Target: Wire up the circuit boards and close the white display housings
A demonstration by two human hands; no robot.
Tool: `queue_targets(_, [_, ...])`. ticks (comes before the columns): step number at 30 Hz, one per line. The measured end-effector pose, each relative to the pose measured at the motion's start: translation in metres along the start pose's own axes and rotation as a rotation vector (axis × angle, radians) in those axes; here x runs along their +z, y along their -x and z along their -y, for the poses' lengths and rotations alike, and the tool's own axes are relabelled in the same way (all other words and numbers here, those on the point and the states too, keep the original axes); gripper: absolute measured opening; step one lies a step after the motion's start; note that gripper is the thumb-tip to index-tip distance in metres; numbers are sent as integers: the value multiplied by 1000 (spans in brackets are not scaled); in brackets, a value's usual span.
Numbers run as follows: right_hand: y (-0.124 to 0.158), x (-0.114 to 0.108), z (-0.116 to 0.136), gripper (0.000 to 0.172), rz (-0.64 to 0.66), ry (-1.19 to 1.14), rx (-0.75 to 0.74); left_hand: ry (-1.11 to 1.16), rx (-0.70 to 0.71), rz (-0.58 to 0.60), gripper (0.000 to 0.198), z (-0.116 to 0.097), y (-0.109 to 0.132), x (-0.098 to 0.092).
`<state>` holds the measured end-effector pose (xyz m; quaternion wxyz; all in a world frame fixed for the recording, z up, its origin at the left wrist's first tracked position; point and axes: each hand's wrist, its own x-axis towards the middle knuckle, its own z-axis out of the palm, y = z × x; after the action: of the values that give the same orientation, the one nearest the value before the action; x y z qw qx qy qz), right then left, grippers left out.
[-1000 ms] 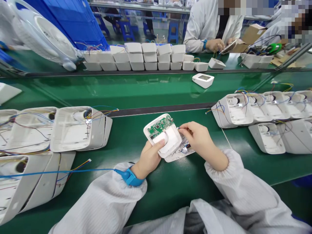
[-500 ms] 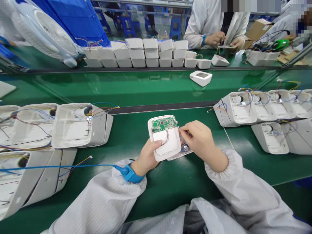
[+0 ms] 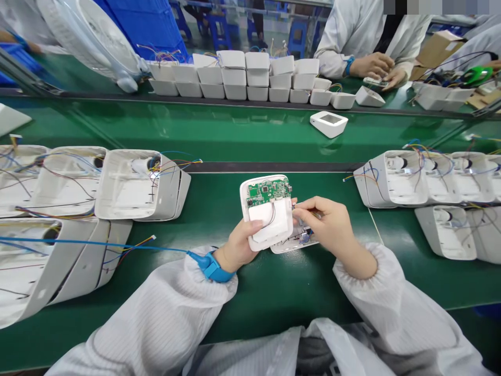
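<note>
My left hand (image 3: 239, 244) grips a white device half (image 3: 267, 211) from below, thumb on its white pad; a green circuit board (image 3: 269, 191) sits in its upper part. My right hand (image 3: 327, 225) is closed in a pinch at the half's right edge, on thin wires I can barely make out. Under both lies a second white shell part (image 3: 294, 241) with small coloured wires. A blue wrist strap (image 3: 211, 267) with a blue cord is on my left wrist.
Open white housings with loose wires lie at left (image 3: 136, 185) and right (image 3: 395, 177) on the green bench (image 3: 219, 209). A finished white unit (image 3: 329, 124) sits on the green conveyor. Stacked white shells (image 3: 250, 78) line the far side, where another person's hands (image 3: 376, 68) work.
The device half has turned more upright in my left hand and my right hand's pinch has stayed at its right edge. The view has shifted slightly.
</note>
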<state>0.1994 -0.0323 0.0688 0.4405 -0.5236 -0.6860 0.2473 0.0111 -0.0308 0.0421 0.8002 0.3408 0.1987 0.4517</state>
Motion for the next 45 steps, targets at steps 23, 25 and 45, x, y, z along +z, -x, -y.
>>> queue_targets(23, [10,7,9,22,117,234,-238,-566,151,-34,42,13,8,-5])
queue_targets(25, [10,7,9,22,107,228,-243,-553,136,-35,39,13,9,-6])
queue_targets(45, [17,10,14,22,2,523,-309,-516,82,-19,37,12,8,-5])
